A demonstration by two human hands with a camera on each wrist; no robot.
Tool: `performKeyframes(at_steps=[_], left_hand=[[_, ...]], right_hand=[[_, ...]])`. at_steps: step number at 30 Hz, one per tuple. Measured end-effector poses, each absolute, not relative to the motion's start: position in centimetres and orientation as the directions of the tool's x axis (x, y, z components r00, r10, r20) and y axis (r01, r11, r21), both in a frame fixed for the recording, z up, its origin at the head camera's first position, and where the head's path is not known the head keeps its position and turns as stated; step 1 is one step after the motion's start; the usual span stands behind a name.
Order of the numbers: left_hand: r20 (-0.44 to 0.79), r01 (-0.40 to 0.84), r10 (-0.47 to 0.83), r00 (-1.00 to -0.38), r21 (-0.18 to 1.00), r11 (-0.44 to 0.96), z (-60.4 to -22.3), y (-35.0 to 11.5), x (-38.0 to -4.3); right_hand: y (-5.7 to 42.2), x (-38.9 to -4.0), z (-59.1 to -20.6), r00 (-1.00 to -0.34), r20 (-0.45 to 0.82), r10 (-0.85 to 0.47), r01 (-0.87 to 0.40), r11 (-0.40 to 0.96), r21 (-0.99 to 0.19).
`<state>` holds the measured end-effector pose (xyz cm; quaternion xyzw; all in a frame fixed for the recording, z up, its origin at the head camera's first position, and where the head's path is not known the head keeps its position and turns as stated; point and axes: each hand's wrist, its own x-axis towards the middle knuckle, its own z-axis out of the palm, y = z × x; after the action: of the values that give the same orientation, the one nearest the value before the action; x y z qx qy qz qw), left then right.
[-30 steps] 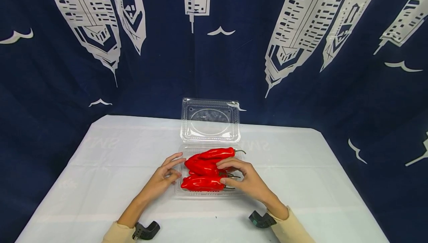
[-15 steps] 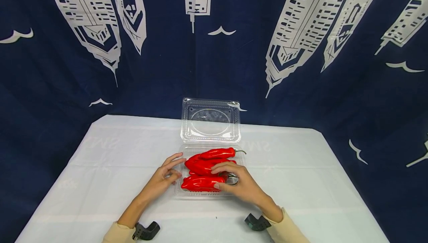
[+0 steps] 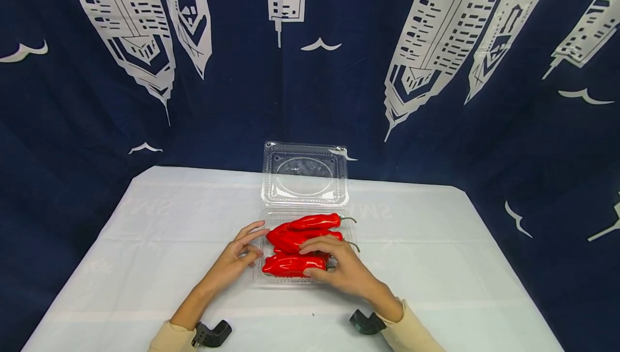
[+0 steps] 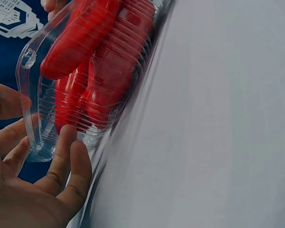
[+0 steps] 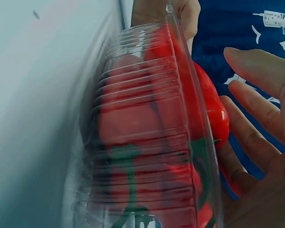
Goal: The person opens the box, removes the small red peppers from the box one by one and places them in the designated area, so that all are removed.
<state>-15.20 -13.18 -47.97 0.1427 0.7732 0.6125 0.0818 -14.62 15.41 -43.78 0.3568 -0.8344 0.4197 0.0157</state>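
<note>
Glossy red, elongated peppers with thin green stems (image 3: 293,267) lie inside a clear ribbed plastic container (image 3: 283,282) at the middle of the white cloth-covered tabletop (image 3: 436,266). At least three are visible, lying roughly crosswise: one along the front wall, one in the middle, and one toward the back that rests partly on the middle one. Their rounded tips point to the person's left. Two stems show on the right, the rear one reaching to the container's right edge.

Behind the base, the transparent rectangular lid with an oval outline (image 3: 305,177) is tilted back from the container.

The left hand (image 3: 237,258) is beside the container's left end, its fingers spread and relaxed, the tips against the clear wall; they grasp no pepper. The right hand (image 3: 341,267) comes over the right end. Its fingers lie on the middle pepper and its thumb at the front one, loosely bent and released, with a gap between thumb and fingers in the right wrist view.

Beige sleeves (image 3: 409,333) cover both forearms. A navy curtain printed with white buildings (image 3: 310,93) hangs behind the tabletop.
</note>
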Motion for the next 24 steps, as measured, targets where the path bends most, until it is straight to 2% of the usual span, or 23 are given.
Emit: performKeyframes(at_steps=[17, 24], left_hand=[[0.049, 0.123, 0.326, -0.944, 0.970, 0.210, -47.84, -13.06, -15.19], [0.045, 0.118, 0.327, -0.944, 0.971, 0.208, -47.85, -13.10, -15.23]], right_hand=[[14.76, -14.24, -44.69, -0.701, 0.363, -0.614, -0.692, 0.461, -0.556], [14.72, -14.26, -44.75, -0.701, 0.359, -0.616, -0.691, 0.463, -0.554]])
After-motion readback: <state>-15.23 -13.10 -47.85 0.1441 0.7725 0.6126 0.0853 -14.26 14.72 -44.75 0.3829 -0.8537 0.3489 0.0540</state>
